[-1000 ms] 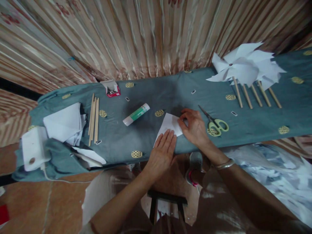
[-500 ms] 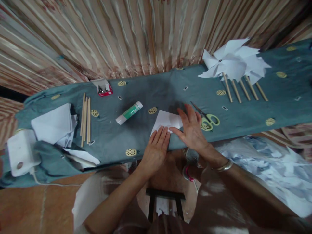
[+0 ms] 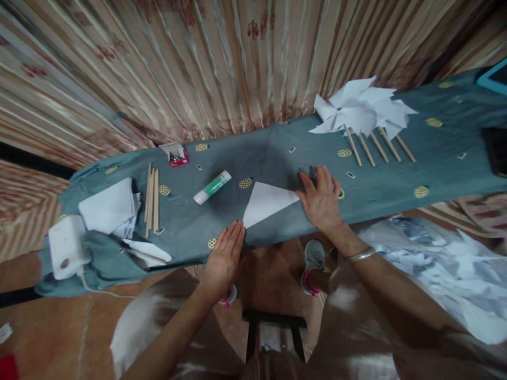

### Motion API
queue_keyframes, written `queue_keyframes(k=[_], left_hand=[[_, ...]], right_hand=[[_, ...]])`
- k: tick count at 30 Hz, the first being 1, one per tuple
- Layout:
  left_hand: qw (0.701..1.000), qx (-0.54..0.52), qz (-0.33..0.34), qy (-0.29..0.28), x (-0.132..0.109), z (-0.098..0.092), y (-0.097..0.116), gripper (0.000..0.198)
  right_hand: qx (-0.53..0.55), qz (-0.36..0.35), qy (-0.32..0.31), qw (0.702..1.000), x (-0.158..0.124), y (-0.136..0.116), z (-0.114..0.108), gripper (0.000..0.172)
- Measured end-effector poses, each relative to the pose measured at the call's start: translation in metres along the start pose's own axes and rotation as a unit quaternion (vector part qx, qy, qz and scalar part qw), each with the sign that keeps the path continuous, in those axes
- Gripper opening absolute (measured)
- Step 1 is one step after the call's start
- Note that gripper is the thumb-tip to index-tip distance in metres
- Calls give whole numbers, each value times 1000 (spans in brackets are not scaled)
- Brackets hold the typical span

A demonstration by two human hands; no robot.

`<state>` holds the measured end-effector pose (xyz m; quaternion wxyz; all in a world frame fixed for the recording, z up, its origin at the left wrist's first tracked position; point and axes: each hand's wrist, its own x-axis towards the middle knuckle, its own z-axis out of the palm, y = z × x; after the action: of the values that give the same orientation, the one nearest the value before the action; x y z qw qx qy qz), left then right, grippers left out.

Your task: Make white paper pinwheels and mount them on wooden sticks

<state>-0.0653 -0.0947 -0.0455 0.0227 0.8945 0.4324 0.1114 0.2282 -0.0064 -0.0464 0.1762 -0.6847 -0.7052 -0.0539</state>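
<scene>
A folded white paper triangle (image 3: 267,203) lies flat near the table's front edge, its fold towards me. My left hand (image 3: 225,256) lies flat with fingers stretched at the paper's lower left corner. At its right corner rests my right hand (image 3: 322,200), fingers spread, the thumb touching the tip. Beneath that hand the scissors are mostly hidden; a bit of green handle (image 3: 341,193) shows beside it. A green and white glue stick (image 3: 213,187) lies to the left of the paper.
Several paper pinwheels (image 3: 358,108) on sticks lie at the back right. To the left are loose wooden sticks (image 3: 151,200), a small red box (image 3: 177,155) of metal pins, stacked paper (image 3: 109,206) and a white device (image 3: 68,247). A plastic bag (image 3: 443,274) of paper stands right.
My hands have moved apart along the folded edge, left hand to the lower left corner, right hand to the right corner over the scissors. More of the paper shows; the view has shifted.
</scene>
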Motion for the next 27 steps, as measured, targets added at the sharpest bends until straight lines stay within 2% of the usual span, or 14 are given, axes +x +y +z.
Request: queue_keyframes(k=[3,6,9,11,13,16,19,22,24,27], left_hand=[[1000,1,-14,3,-14,-3,0,72],[999,-29,-29,13,-18,-9,-1,61],[991,-107,-70,40,-9,-17,-6,40],[976,-167,-120,65,5,-22,-10,33],[960,-212,-165,75,21,-22,-12,40],[952,-233,-188,70,43,-17,-10,59],[947,-240,-203,68,57,-8,-4,62],[939,-266,-204,83,64,-1,1,59],[932,-286,-200,97,65,0,3,59],[916,-324,-202,122,64,-1,4,67]], right_hand=[[15,-2,15,1000,-1,0,1,40],[29,-7,6,1000,2,0,-2,40],[78,-21,-4,997,8,-2,-5,42],[129,-38,-24,991,13,-6,-7,43],[168,-61,-57,982,17,-11,-8,46],[183,-90,-103,974,20,-20,-8,56],[185,-99,-131,969,24,-26,-7,57],[204,-91,-144,964,28,-29,-6,49],[236,-79,-139,959,31,-29,-7,36],[300,-71,-121,943,32,-27,-10,21]])
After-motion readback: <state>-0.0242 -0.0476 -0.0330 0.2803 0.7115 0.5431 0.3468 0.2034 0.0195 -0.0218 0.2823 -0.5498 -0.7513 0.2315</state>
